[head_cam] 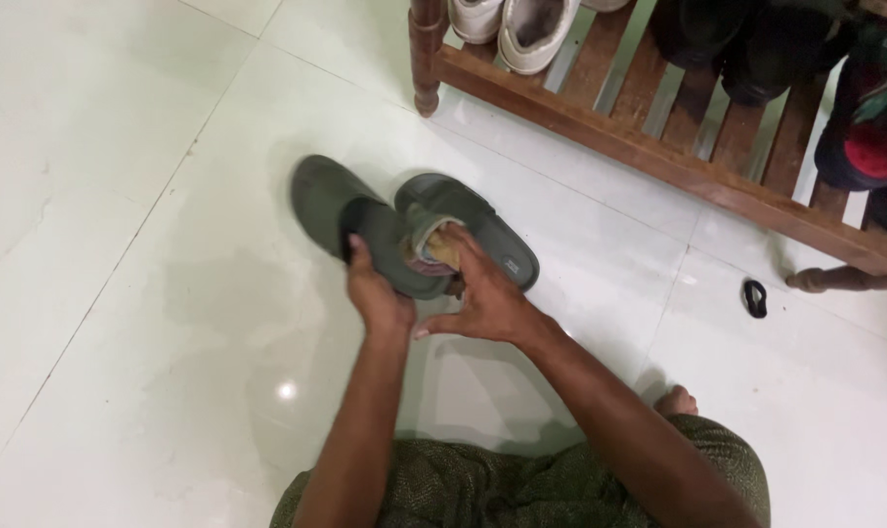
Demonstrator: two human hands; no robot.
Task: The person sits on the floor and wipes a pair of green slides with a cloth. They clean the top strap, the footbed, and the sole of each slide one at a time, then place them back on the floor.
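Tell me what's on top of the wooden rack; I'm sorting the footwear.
On the wooden rack sit white shoes, dark shoes and a red-and-black shoe. The picture's edge cuts off their far ends, so anything behind them cannot be seen.

We counted two grey slippers [365, 220], one cloth [433, 249], two white shoes [512, 29] on wooden rack [600, 127], one black ring [754, 298] on floor [121, 293].
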